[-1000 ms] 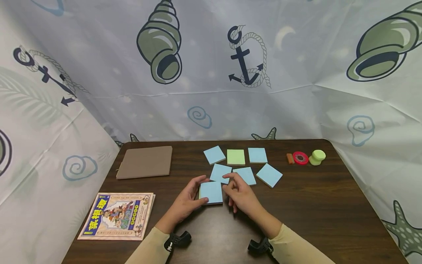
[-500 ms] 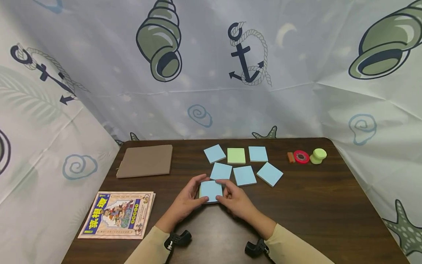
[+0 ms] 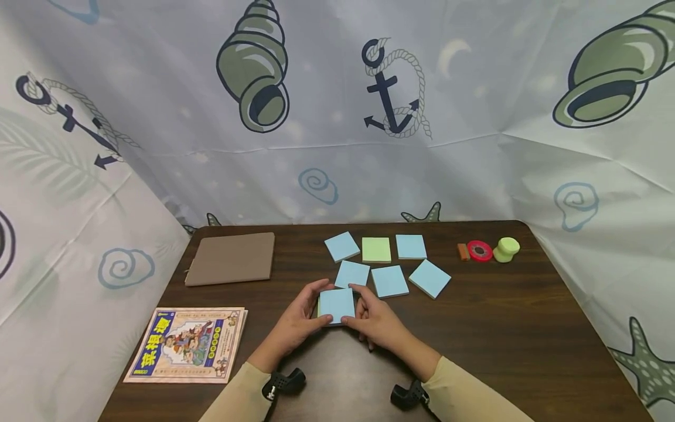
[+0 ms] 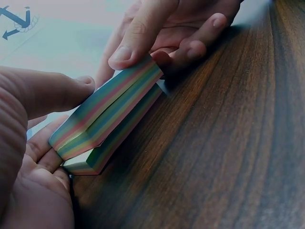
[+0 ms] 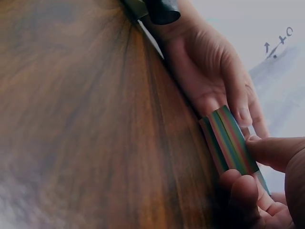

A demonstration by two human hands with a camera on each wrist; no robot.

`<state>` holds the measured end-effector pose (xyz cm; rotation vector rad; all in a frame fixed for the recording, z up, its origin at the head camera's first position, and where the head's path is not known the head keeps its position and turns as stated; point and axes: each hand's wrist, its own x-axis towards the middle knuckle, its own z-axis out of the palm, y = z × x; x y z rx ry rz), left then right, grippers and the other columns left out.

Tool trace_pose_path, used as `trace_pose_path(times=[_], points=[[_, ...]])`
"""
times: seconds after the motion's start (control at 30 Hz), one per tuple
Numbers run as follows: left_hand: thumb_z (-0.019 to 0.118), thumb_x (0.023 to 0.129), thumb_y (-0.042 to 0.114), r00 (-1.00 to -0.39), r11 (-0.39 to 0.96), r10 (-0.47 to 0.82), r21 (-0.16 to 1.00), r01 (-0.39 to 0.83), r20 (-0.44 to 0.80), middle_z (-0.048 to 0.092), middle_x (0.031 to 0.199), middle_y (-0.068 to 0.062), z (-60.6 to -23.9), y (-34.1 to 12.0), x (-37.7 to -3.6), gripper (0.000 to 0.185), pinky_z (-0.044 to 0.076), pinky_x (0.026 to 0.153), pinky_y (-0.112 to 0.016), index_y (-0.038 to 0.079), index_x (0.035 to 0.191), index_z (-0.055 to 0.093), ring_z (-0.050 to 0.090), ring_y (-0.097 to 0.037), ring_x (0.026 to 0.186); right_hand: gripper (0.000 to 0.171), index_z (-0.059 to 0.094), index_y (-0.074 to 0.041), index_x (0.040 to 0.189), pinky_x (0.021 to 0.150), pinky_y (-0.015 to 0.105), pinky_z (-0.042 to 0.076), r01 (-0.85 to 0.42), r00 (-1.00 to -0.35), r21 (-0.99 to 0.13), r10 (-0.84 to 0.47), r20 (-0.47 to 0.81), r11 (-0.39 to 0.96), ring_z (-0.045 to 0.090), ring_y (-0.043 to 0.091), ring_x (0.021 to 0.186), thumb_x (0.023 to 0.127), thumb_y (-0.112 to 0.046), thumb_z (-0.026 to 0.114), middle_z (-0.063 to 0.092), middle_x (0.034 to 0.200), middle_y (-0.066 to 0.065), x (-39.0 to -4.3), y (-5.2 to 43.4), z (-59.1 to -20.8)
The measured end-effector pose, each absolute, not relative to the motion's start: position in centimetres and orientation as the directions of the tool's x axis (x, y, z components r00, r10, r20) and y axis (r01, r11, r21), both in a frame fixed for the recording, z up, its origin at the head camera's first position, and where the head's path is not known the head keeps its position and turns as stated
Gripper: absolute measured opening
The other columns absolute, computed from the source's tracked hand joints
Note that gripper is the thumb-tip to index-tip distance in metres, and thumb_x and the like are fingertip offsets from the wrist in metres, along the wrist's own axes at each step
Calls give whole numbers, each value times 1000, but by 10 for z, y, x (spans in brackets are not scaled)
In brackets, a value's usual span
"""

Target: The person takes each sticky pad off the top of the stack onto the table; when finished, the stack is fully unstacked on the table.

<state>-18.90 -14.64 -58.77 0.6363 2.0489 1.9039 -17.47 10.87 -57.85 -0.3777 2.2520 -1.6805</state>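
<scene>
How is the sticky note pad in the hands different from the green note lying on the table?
The sticky note pad has a blue top and is a thick stack with rainbow-striped edges; the green note looks flat and thin. The pad is gripped by the left hand and right hand; the green note lies untouched. Both are square.

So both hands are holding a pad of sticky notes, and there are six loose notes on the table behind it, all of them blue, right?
Not quite: one of the six is green, as the head view shows. The rest holds: left hand and right hand grip the pad.
</scene>
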Motion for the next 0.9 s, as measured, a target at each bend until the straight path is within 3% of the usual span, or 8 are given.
trace_pose_path(times=[0.57,0.73,0.9], points=[[77,101,5,-872,42,481,991,129,93,44,168,-25,-586,-147,-189,82,27,125,-10,1,168,30,24,-36,167,76,40,-19,161,44,47,57,-9,-913,-974,-400,-85,227,65,22,53,98,-18,84,61,94,14,-175,109,-577],[76,102,5,-872,31,479,991,133,102,44,168,-26,-588,-147,-190,81,26,126,-10,-1,168,29,25,-38,166,75,35,-16,160,42,45,57,-20,-912,-979,-405,-66,205,63,18,52,101,-15,80,57,97,12,-175,109,-580],[72,105,7,-873,21,481,994,107,84,44,169,-24,-591,-148,-190,76,26,126,-11,0,168,29,28,-40,165,59,34,-13,147,36,37,49,-3,-919,-991,-392,-50,134,57,16,49,103,-9,74,54,104,17,-172,110,-582]])
